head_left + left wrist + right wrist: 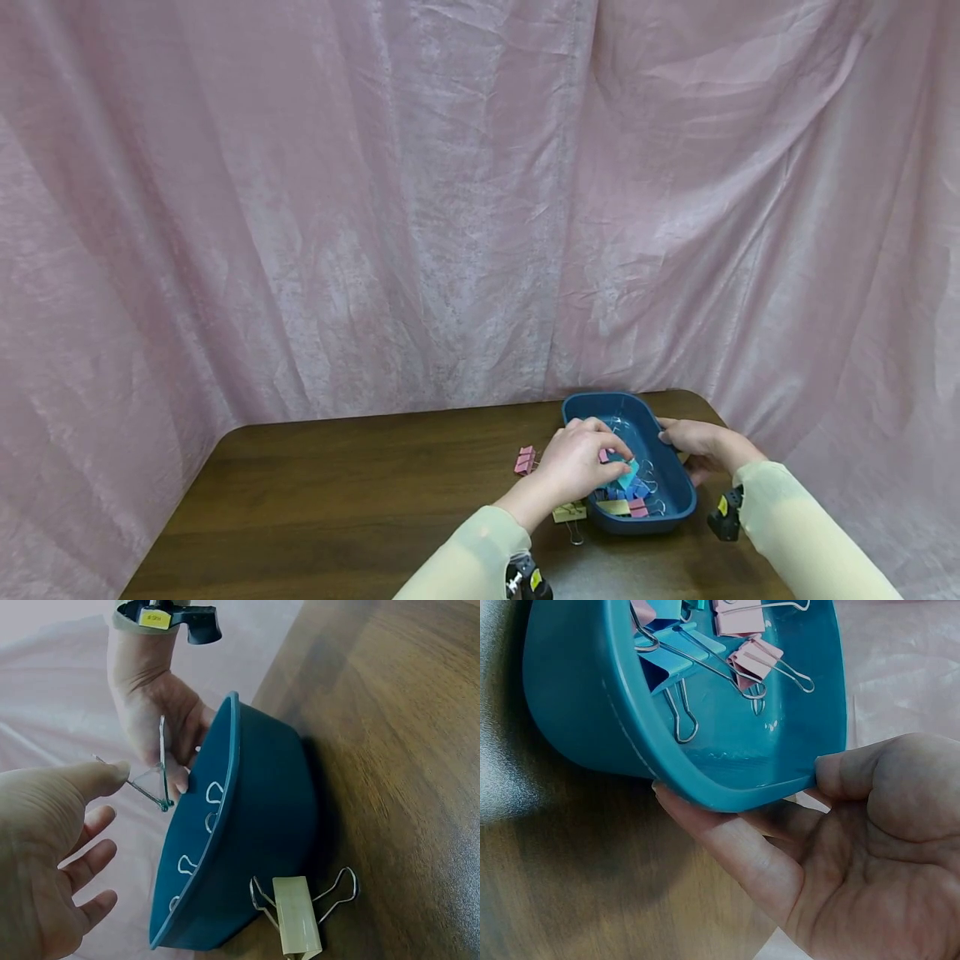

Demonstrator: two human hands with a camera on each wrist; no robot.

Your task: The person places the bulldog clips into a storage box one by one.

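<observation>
My left hand (pixel 572 457) is over a dark blue plastic bin (pixel 681 492) and pinches a teal binder clip (pixel 628 474). In the left wrist view, the thumb lies against one wire handle of this clip (pixel 164 804), which is above the bin's rim. My right hand (pixel 703 443) grips the bin's right side, the thumb at the rim and the fingers underneath, as the right wrist view shows. Inside the bin lie several binder clips, among them a blue clip (pixel 667 664) and a pink clip (pixel 754 661). My left hand partly hides them in the head view.
On the brown wooden table (pixel 337 500), a yellow binder clip (pixel 568 512) lies just left of the bin. Pink clips (pixel 525 461) lie farther left, partly behind my left hand. A pink curtain (pixel 450 208) hangs behind the table.
</observation>
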